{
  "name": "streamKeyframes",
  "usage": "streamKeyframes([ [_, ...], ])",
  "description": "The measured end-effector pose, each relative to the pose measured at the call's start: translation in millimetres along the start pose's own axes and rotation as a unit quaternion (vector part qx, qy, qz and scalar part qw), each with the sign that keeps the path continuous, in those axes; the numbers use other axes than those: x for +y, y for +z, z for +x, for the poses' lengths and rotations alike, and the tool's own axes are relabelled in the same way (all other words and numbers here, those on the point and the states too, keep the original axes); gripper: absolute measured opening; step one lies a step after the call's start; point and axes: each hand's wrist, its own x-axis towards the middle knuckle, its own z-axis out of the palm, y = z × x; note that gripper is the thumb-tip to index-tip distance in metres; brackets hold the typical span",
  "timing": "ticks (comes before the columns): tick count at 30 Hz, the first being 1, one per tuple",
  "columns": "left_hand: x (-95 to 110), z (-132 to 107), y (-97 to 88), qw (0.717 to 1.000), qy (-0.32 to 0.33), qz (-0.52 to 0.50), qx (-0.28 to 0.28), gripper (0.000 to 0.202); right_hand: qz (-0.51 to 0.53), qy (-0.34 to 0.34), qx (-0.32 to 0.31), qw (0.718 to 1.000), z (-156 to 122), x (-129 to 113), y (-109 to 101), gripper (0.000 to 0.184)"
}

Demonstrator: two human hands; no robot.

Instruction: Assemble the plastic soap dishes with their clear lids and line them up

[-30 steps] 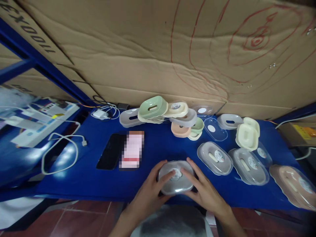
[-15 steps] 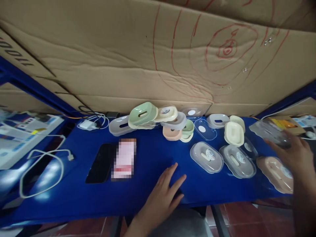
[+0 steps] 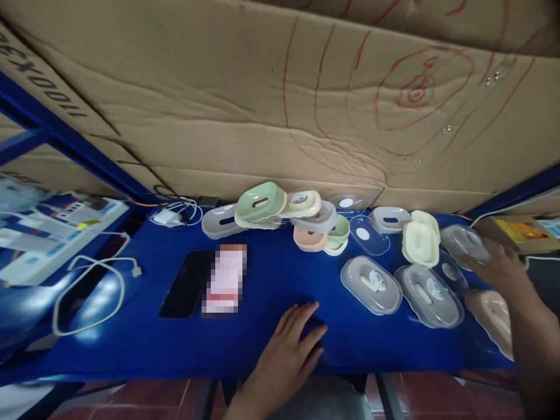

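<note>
My left hand (image 3: 293, 347) rests on the blue tabletop (image 3: 262, 344) near its front edge, fingers apart and holding nothing. At the right end, my right hand (image 3: 503, 268) grips the near right side of a greyish soap dish with a clear lid (image 3: 462, 244), down by the tabletop. Below that arm lies a pink soap dish (image 3: 492, 318), partly covered by the forearm. Two grey lidded soap dishes, a left one (image 3: 371, 286) and a right one (image 3: 431, 296), sit left of it. Cream soap dish parts (image 3: 420, 240) and a clear lid (image 3: 450, 271) lie beside the gripped dish.
Green (image 3: 261, 204), cream, grey and pink soap dishes are piled at the back. Clear lids (image 3: 370, 234) lie beside them. A black phone (image 3: 184, 286), a blurred pink item (image 3: 225, 280) and white cables (image 3: 90, 297) are on the left. Cardboard (image 3: 219, 116) stands behind.
My right hand has brought the clear-lidded soap dish left and down to the tabletop, beside the cream parts. My left hand stays flat on the table. The view has shifted slightly.
</note>
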Motion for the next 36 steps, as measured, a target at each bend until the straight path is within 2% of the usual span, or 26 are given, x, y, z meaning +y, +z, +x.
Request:
streamKeyframes([
  [2,0,2,-1.2,1.000,0.005,0.000,0.001,0.040,0.056,-0.041,0.001,0.998,-17,-33,-20,0.061],
  [4,0,3,-1.4,1.000,0.004,0.003,0.003,0.039,0.077,-0.080,-0.026,0.993,-36,-74,-38,0.045],
  [7,1,2,-0.7,1.000,0.000,0.006,0.004,0.038,0.037,-0.085,-0.122,0.988,-60,-134,-59,0.052],
  [10,2,0,-0.4,1.000,-0.002,0.002,0.004,0.036,-0.004,-0.081,-0.147,0.986,-69,-171,-68,0.053],
  [13,4,-1,-1.3,1.000,-0.001,-0.008,0.014,0.034,-0.005,-0.081,-0.149,0.985,-64,-180,-67,0.047],
  [17,1,-2,-4.5,0.999,-0.002,-0.033,0.030,0.035,0.001,-0.078,-0.135,0.988,-57,-169,-69,0.035],
  [19,-1,-3,-6.5,0.998,-0.016,-0.055,0.038,0.042,0.035,-0.125,-0.079,0.988,-65,-163,-77,0.030],
  [20,-2,-5,-7.2,0.997,-0.028,-0.067,0.042,0.047,0.067,-0.175,-0.034,0.982,-74,-162,-83,0.028],
  [21,-2,-6,-7.8,0.995,-0.041,-0.077,0.049,0.052,0.101,-0.240,0.012,0.966,-85,-163,-88,0.026],
  [23,-3,-10,-8.4,0.991,-0.059,-0.085,0.083,0.060,0.161,-0.377,0.071,0.909,-116,-172,-99,0.022],
  [26,-2,-13,-10.0,0.982,-0.054,-0.059,0.172,0.063,0.204,-0.511,0.023,0.835,-170,-202,-105,0.013],
  [28,-3,-13,-13.3,0.983,-0.030,-0.013,0.180,0.060,0.226,-0.552,-0.007,0.803,-199,-225,-102,0.010],
  [30,-8,-12,-17.8,0.991,-0.004,0.033,0.129,0.054,0.222,-0.580,-0.028,0.783,-215,-245,-95,0.008],
  [33,-19,-13,-22.3,0.996,0.009,0.058,0.063,0.044,0.212,-0.611,-0.025,0.762,-211,-267,-88,0.005],
  [36,-28,-17,-21.7,0.997,-0.005,0.037,0.066,0.038,0.203,-0.594,0.046,0.777,-190,-289,-85,0.027],
])
